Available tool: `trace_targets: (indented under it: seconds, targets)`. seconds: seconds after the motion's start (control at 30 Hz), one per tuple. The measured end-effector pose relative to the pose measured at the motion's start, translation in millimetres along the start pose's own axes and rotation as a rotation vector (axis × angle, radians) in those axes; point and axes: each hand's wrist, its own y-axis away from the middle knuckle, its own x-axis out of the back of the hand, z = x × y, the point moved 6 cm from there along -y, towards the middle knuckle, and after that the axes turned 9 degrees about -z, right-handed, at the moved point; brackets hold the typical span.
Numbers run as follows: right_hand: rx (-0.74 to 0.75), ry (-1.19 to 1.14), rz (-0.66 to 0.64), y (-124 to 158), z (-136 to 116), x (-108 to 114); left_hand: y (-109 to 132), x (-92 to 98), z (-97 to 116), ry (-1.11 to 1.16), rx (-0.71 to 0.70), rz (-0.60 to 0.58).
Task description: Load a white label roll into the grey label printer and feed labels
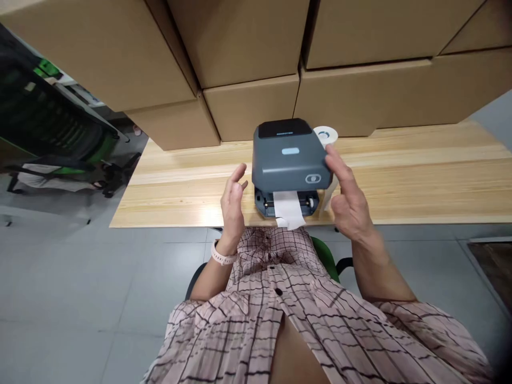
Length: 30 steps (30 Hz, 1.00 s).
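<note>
The tabletop [420,176] leaves passing room well left and right of the printer [291,160], but stacked boxes [252,48] wall its far side and a paper roll [332,136] crowds its far-right corner.

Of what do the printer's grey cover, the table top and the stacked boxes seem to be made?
Grey cover: probably satin plastic, given smooth moulded edges and soft sheen.
Table top: wood or wood-look laminate, slightly glossy, with pale grain.
Stacked boxes: likely cardboard, matte and plain brown.

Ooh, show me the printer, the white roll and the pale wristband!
Printer [288,162], head view: on its gray top cover.
White roll [332,137], head view: on its white ring.
Pale wristband [223,260], head view: on the strap's middle.
</note>
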Motion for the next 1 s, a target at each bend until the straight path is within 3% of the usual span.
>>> trace_targets:
  seconds: [0.1,0.27,0.5,0.6,0.7,0.77,0.9,1.0]
  targets:
    - [0.024,-0.003,-0.022,-23.0,0.8,5.3,-23.5,11.7,-15.4,-0.03,0.038,0.062]
    - [0.015,0.162,0.053,-80.2,4.8,17.4,-50.7,2.3,-52.9,-0.108,0.235,-0.062]
    - [-0.003,0.073,0.118,-166.7,25.7,35.8,-57.7,-16.3,-57.6,-0.141,0.28,-0.14]
    - [0.017,0.068,0.198,-178.9,27.8,41.3,-63.5,-18.4,-58.3,-0.138,0.3,-0.173]
    - [0.052,0.137,0.303,-159.7,16.5,42.5,-67.2,-17.8,-60.8,-0.125,0.296,-0.184]
    - [0.044,0.141,0.153,-141.7,12.0,27.6,-67.7,-16.5,-63.7,-0.129,0.289,-0.175]
    - [-0.001,0.219,-0.511,-108.8,26.6,-31.8,-67.1,-14.4,-70.1,-0.178,0.297,-0.158]
    - [0.002,0.315,-0.816,-96.2,47.2,-62.4,-67.1,-12.7,-71.8,-0.25,0.296,-0.165]
